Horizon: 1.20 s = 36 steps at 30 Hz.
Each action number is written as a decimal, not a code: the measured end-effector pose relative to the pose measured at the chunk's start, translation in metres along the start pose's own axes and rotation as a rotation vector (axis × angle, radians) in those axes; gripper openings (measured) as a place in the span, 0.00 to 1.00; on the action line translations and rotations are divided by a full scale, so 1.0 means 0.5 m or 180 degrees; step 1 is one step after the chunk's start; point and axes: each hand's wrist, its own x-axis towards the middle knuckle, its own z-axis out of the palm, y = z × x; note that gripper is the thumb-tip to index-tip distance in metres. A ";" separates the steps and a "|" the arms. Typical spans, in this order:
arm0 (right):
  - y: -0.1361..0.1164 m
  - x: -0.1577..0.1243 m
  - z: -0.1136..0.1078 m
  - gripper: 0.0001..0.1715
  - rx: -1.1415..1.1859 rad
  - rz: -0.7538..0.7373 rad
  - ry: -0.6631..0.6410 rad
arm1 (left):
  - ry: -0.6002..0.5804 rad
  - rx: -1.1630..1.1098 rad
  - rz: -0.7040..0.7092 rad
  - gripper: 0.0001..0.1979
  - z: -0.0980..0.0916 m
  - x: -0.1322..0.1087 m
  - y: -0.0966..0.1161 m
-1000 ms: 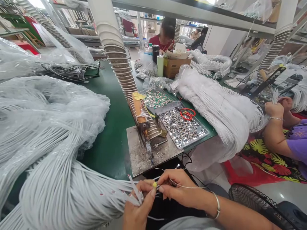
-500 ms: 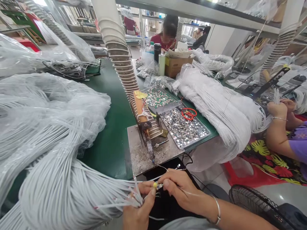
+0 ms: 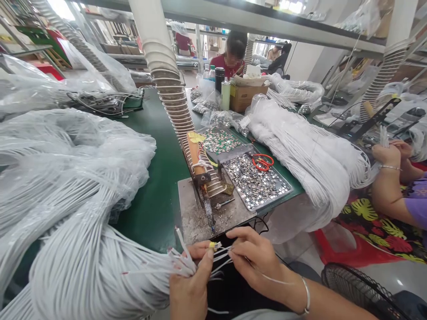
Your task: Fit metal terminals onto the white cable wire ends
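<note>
My left hand [image 3: 193,284] is closed around the ends of several white cables [image 3: 182,262], whose long bundle spreads off to the left. Between its thumb and forefinger sits a small metal connector with a yellow part [image 3: 213,245]. My right hand [image 3: 256,262] is just to the right, fingers bent and pinched near white cable ends. A thin solder wire [image 3: 275,281] runs out behind its palm. Beyond both hands, a soldering iron [image 3: 209,211] is fixed tip-down over a stained metal plate [image 3: 193,213].
A tray of metal connectors [image 3: 256,182] with red-handled scissors [image 3: 263,162] lies beyond the plate, beside green-and-silver parts [image 3: 220,140]. Bagged white cables [image 3: 300,146] lie on the right. A ribbed hose [image 3: 170,89] comes down above the iron. A co-worker's hands [image 3: 388,153] hold cables; a fan [image 3: 353,286] stands lower right.
My right hand has drawn back slightly to the right from the connector, its fingers loosening. The left hand still grips the cables and connector, moved slightly up and left.
</note>
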 end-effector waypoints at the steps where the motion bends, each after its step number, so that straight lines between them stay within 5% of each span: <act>1: -0.003 0.003 0.000 0.07 0.0098 -0.0049 0.0076 | -0.0007 -0.0030 0.0001 0.14 0.003 0.002 0.004; 7: -0.006 0.010 0.015 0.11 0.0064 -0.0370 0.0280 | 0.0025 -0.0169 -0.0025 0.13 0.021 0.013 0.024; 24: -0.013 0.027 0.020 0.10 0.0045 -0.0302 0.0465 | 0.0029 0.0110 0.0202 0.10 0.025 0.020 0.036; 36: 0.002 0.008 0.021 0.09 0.0113 -0.0225 0.0205 | 0.0184 -0.0360 -0.0274 0.13 0.027 0.015 0.010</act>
